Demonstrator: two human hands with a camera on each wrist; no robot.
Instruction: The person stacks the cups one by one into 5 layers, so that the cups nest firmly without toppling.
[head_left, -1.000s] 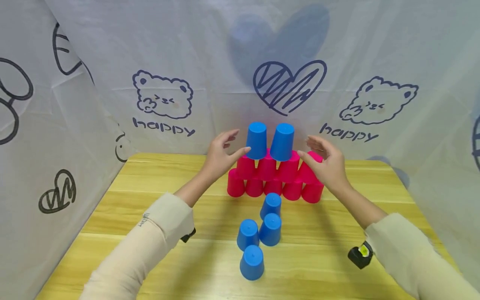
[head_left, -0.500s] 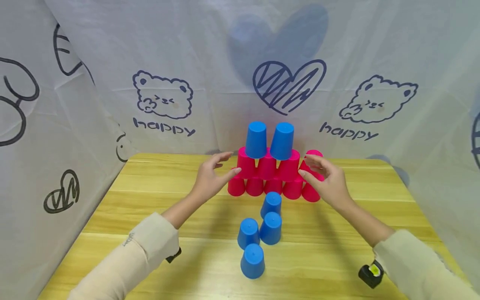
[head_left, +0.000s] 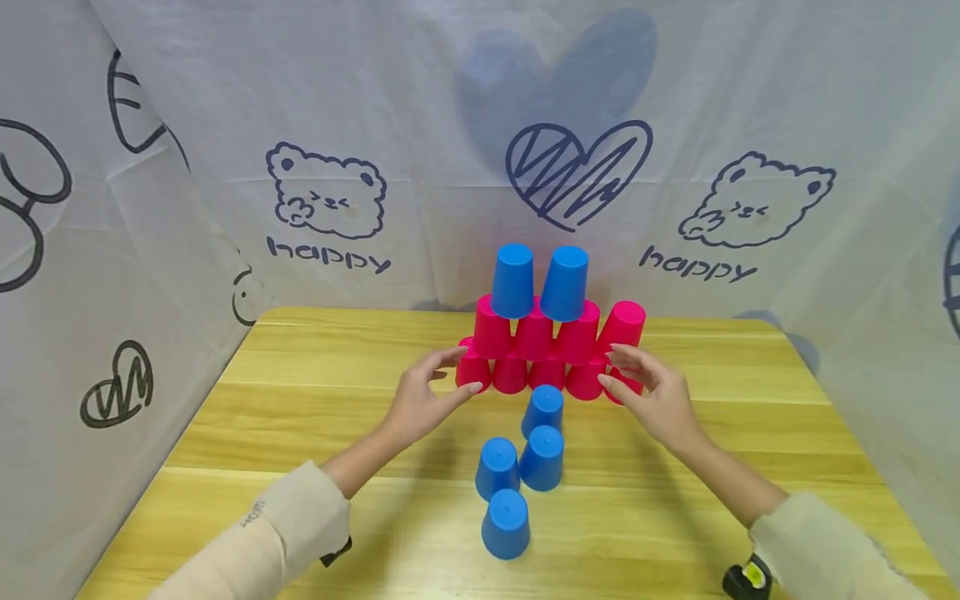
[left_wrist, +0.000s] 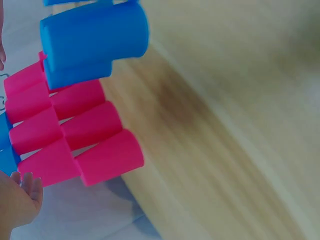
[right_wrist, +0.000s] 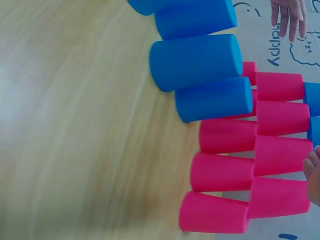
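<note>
Upside-down pink-red cups stand in two tiers, a lower row and an upper row. On the upper row sit two blue cups, also upside down. My left hand is at the lower row's left end cup, thumb and fingers spread apart. At the opposite end, my right hand has its thumb and fingers parted beside the right end cup, partly hiding it. Whether either hand touches a cup I cannot tell.
Several blue cups stand upside down on the wooden table in front of the stack, closest to me. A white cloth with bear and heart drawings hangs behind the table and along its sides.
Both hands have come down from beside the two top blue cups, past the upper pink-red row, to the ends of the lower row. The cups look nearly unchanged.
</note>
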